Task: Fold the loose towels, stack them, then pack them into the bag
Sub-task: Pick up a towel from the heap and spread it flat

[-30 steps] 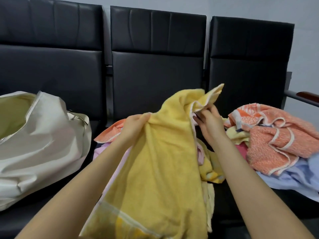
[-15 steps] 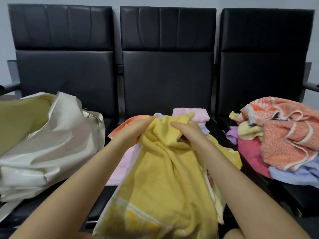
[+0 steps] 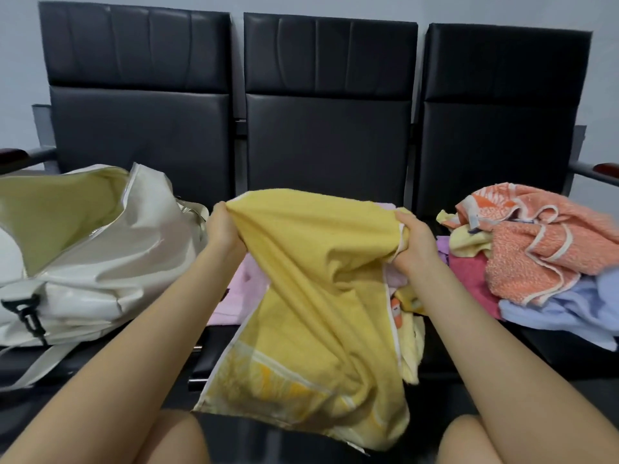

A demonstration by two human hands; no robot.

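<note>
A yellow towel (image 3: pixel 311 296) hangs stretched between both hands over the middle seat. My left hand (image 3: pixel 223 226) grips its top left corner and my right hand (image 3: pixel 413 241) grips its top right edge. Its lower end with a patterned border droops toward my knees. Under it lies a pink towel (image 3: pixel 241 289), with more folded pieces mostly hidden. On the left seat a white bag (image 3: pixel 100 256) lies open, showing a yellow-green lining. A loose pile of towels (image 3: pixel 536 249) in orange, pale yellow, magenta and lilac-blue sits on the right seat.
Three black padded seats in a row, with tall backrests (image 3: pixel 328 105), stand against a pale wall. Wooden-topped armrests (image 3: pixel 603 170) stick out at both ends. The bag's strap and black buckle (image 3: pixel 28 313) hang near the front left edge.
My hands have drawn apart, spreading the yellow towel's top edge from bunched to wide. The view has also shifted right and pulled back a little.
</note>
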